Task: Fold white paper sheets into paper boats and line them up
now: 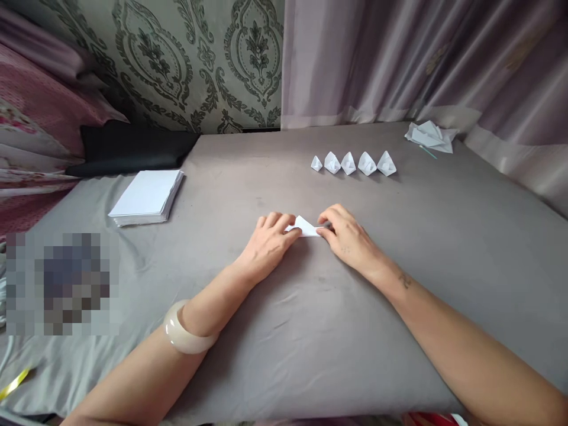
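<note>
Between my two hands is a small piece of folded white paper, with a triangular peak at its top and a straight lower edge. My left hand pinches its left end, thumb in front and fingers behind. At the right end, my right hand grips the paper between thumb and fingers. Both ends of the paper are partly hidden by the fingers. Beyond my hands stands a row of several folded paper boats, smallest at the left.
A thick stack of white paper lies to the left on the grey cloth. Crumpled or folded white paper and a thin bluish stick lie at the far right. A black item sits back left; a yellow strip lies front left.
</note>
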The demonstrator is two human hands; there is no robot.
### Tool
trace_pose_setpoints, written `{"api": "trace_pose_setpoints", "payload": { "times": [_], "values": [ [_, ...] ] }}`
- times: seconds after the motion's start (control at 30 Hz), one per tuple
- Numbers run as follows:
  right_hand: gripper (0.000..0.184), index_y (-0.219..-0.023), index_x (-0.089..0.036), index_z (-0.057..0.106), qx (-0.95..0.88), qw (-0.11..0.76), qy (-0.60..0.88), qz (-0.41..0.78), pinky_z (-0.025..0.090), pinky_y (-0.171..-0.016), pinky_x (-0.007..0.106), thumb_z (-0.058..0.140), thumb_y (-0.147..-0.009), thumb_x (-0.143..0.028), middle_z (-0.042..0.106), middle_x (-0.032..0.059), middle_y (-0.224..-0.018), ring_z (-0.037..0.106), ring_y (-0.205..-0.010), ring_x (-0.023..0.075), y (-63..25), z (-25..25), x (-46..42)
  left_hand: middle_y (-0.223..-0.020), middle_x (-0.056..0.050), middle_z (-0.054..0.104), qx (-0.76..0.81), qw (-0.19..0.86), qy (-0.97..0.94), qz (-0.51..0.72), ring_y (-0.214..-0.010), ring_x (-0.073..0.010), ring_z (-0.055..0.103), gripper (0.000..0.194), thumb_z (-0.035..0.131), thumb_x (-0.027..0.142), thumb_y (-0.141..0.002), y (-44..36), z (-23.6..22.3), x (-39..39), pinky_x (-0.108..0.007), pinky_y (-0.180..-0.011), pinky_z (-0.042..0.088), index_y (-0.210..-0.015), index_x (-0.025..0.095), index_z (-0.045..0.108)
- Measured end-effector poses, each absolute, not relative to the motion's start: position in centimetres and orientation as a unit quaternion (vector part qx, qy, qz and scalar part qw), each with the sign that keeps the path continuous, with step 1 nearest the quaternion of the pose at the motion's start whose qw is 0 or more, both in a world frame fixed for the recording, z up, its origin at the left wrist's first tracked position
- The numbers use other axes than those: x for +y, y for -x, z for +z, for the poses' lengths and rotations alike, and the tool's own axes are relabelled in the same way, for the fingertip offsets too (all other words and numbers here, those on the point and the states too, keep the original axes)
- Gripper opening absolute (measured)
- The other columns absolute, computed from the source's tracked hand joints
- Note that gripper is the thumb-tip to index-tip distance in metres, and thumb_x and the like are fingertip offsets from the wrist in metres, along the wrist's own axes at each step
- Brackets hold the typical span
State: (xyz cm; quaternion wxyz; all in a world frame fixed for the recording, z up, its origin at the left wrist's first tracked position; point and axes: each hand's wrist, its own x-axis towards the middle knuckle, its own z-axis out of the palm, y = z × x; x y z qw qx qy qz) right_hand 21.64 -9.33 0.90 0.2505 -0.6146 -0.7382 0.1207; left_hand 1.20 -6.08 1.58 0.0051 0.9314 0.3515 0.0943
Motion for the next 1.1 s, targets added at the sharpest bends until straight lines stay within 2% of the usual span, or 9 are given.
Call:
{"api": "trace_pose_setpoints", "payload": {
  "times": [0.07, 0.17, 0.33, 0.5, 0.7, 0.9, 1.0, 1.03, 1.1],
  "values": [
    [0.024, -0.098, -0.020, 0.060, -0.792, 0.207, 0.570, 0.071, 0.043, -0.080, 0.031, 0.041, -0.091, -0.007, 0.060, 0.0077, -0.104, 0.053, -0.097, 0.0203, -20.2, 1.3, -10.2, -0.103, -0.009, 0.060, 0.305, -0.010, -0.951, 0.045, -0.095, -0.0223, 0.053, 0.031, 0.033, 0.011, -0.096, -1.8, 1.9, -6.7, -0.036, -0.081, 0.040, -0.105, 0.018, 0.061],
    [0.035, -0.111, -0.017, 0.060, -0.818, 0.136, 0.558, 0.039, 0.044, -0.081, 0.033, 0.036, -0.090, -0.002, 0.061, 0.0105, -0.109, 0.052, -0.098, 0.0223, -18.3, 1.9, -11.7, -0.093, -0.010, 0.062, 0.335, -0.048, -0.941, 0.008, -0.085, -0.0220, 0.056, 0.027, 0.037, 0.007, -0.092, -2.6, 1.9, -8.2, -0.035, -0.077, 0.043, -0.098, 0.013, 0.063],
    [0.041, -0.135, -0.015, 0.049, -0.811, 0.096, 0.577, 0.002, 0.043, -0.082, 0.039, 0.038, -0.096, -0.024, 0.058, 0.0144, -0.118, 0.051, -0.098, 0.0264, -17.3, 2.1, -12.9, -0.098, -0.014, 0.062, 0.394, -0.091, -0.914, 0.020, -0.092, -0.0259, 0.058, 0.024, 0.043, 0.003, -0.086, -3.3, 1.4, -10.3, -0.038, -0.080, 0.047, -0.097, 0.011, 0.062],
    [0.043, -0.132, -0.018, 0.054, -0.807, 0.088, 0.583, -0.032, 0.040, -0.076, 0.039, 0.032, -0.099, -0.036, 0.061, 0.0144, -0.109, 0.051, -0.093, 0.0260, -17.7, 2.1, -13.1, -0.098, -0.013, 0.063, 0.397, -0.079, -0.914, 0.011, -0.094, -0.0248, 0.060, 0.023, 0.047, 0.001, -0.080, -2.4, 1.8, -10.2, -0.035, -0.082, 0.050, -0.092, 0.013, 0.063],
    [0.038, -0.120, -0.017, 0.063, -0.788, 0.071, 0.610, -0.043, 0.038, -0.068, 0.038, 0.036, -0.098, -0.034, 0.062, 0.0132, -0.099, 0.053, -0.085, 0.0251, -18.9, 2.6, -13.1, -0.087, -0.011, 0.062, 0.395, -0.047, -0.917, 0.003, -0.080, -0.0229, 0.060, 0.019, 0.046, 0.002, -0.078, -1.6, 2.7, -9.9, -0.034, -0.074, 0.050, -0.077, 0.015, 0.061],
    [0.023, -0.086, -0.021, 0.068, -0.759, 0.109, 0.642, 0.011, 0.032, -0.054, 0.033, 0.046, -0.093, -0.023, 0.063, 0.0086, -0.094, 0.057, -0.085, 0.0219, -20.8, 2.8, -12.1, -0.082, -0.007, 0.061, 0.442, -0.016, -0.894, 0.063, -0.075, -0.0199, 0.056, 0.023, 0.043, 0.028, -0.094, -1.1, 2.3, -8.7, -0.032, -0.065, 0.045, -0.083, 0.018, 0.061],
    [0.015, -0.080, -0.021, 0.064, -0.723, 0.146, 0.673, 0.059, 0.038, -0.059, 0.032, 0.051, -0.088, -0.023, 0.063, 0.0064, -0.093, 0.058, -0.084, 0.0211, -21.8, 2.4, -11.1, -0.091, -0.007, 0.061, 0.424, 0.011, -0.900, 0.099, -0.082, -0.0199, 0.055, 0.026, 0.040, 0.033, -0.097, -1.0, 1.9, -7.5, -0.031, -0.069, 0.045, -0.100, 0.020, 0.062],
    [0.009, -0.085, -0.021, 0.064, -0.717, 0.170, 0.670, 0.085, 0.042, -0.065, 0.032, 0.055, -0.086, -0.023, 0.063, 0.0058, -0.094, 0.059, -0.087, 0.0211, -22.0, 2.3, -10.8, -0.096, -0.008, 0.061, 0.413, 0.016, -0.904, 0.108, -0.084, -0.0197, 0.055, 0.028, 0.038, 0.032, -0.098, -0.9, 1.7, -7.1, -0.031, -0.071, 0.045, -0.102, 0.020, 0.063],
    [0.022, -0.103, -0.022, 0.062, -0.731, 0.213, 0.636, 0.126, 0.046, -0.078, 0.033, 0.056, -0.082, -0.021, 0.062, 0.0055, -0.105, 0.057, -0.097, 0.0217, -22.2, 1.9, -10.4, -0.108, -0.010, 0.059, 0.390, 0.011, -0.912, 0.123, -0.089, -0.0198, 0.054, 0.031, 0.034, 0.030, -0.099, -1.0, 1.4, -6.6, -0.032, -0.077, 0.045, -0.101, 0.020, 0.064]
  ]
}}
